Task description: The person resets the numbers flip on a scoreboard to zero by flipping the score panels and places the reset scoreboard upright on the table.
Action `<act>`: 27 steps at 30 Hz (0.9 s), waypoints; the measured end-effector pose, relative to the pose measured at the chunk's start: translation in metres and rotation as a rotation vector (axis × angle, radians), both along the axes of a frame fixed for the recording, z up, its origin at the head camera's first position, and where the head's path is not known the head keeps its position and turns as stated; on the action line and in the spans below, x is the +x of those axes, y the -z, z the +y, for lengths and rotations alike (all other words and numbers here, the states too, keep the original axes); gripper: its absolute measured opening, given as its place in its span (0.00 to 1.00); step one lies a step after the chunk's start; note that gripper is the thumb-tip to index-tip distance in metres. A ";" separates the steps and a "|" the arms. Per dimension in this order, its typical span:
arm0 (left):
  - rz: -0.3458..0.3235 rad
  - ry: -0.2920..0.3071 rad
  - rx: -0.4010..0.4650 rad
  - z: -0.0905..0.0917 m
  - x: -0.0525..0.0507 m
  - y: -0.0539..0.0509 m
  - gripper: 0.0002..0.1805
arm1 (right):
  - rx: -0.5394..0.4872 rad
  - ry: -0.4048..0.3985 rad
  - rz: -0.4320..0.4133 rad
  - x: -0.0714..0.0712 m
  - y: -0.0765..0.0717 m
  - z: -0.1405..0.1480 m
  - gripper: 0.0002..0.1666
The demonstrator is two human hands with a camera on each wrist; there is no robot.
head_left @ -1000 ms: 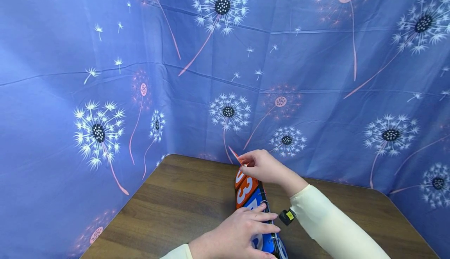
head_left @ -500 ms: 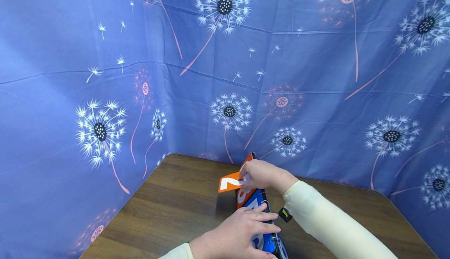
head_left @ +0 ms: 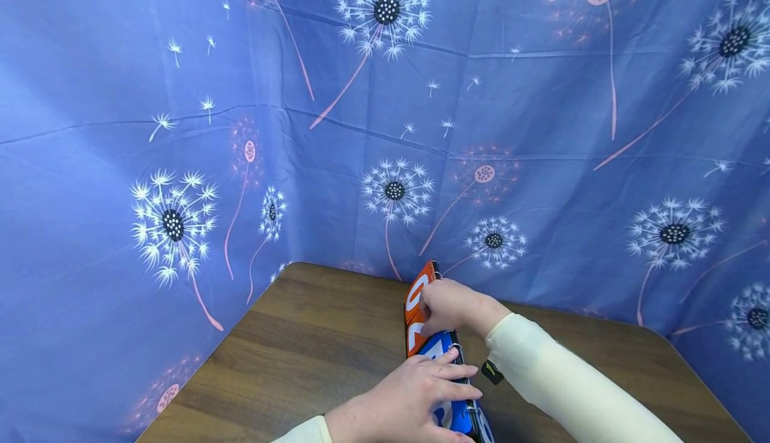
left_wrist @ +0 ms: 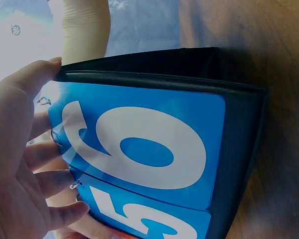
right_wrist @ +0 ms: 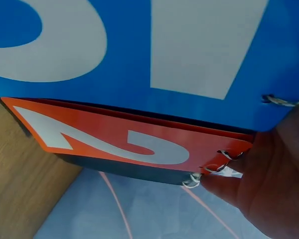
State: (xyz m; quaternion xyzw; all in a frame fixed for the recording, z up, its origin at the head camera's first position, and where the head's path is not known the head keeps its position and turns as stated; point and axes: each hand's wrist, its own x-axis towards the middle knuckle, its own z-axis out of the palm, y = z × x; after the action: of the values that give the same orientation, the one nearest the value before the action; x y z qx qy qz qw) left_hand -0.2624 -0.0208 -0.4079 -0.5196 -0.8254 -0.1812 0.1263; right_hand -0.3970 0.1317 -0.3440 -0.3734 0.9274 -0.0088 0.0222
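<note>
A flip scoreboard (head_left: 436, 345) with ringed number cards stands on the table, blue cards nearest me and orange ones beyond. My left hand (head_left: 412, 393) rests over the blue end with fingers spread across its ringed top edge. In the left wrist view a blue card (left_wrist: 139, 144) reads 6 or 9, and the left thumb touches the frame's corner. My right hand (head_left: 454, 306) is curled at the ringed edge of the orange number card (right_wrist: 114, 134), which shows a 2. Another orange card (head_left: 415, 290), marked 0, lies beyond it. Some right fingertips are hidden.
The brown wooden table (head_left: 313, 336) extends around the scoreboard. Blue dandelion-print cloth (head_left: 337, 182) hangs behind and to the left, close to the table's far edge. A small black device (head_left: 492, 372) sits below my right wrist.
My right hand has swung an orange card over toward the left and down; it now lies against the front of the scoreboard. My left hand has stayed in place.
</note>
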 end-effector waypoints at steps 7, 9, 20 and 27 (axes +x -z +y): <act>0.043 -0.007 -0.002 0.000 0.000 0.000 0.28 | -0.163 -0.084 0.027 0.001 0.002 0.011 0.14; 0.035 -0.001 -0.002 0.000 -0.001 0.000 0.28 | -0.291 -0.092 0.018 0.002 0.003 0.018 0.17; -0.033 0.004 -0.043 0.003 -0.001 -0.001 0.29 | -0.929 0.129 -0.150 -0.008 0.056 0.086 0.32; -0.092 -0.009 -0.031 0.001 0.001 -0.003 0.30 | -0.974 0.233 -0.430 -0.018 0.105 0.113 0.32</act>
State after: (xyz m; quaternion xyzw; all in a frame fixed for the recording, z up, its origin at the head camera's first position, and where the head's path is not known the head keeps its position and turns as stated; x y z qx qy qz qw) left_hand -0.2615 -0.0194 -0.4053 -0.5089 -0.8353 -0.1915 0.0808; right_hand -0.4149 0.2449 -0.4491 -0.2250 0.8259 -0.5158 0.0346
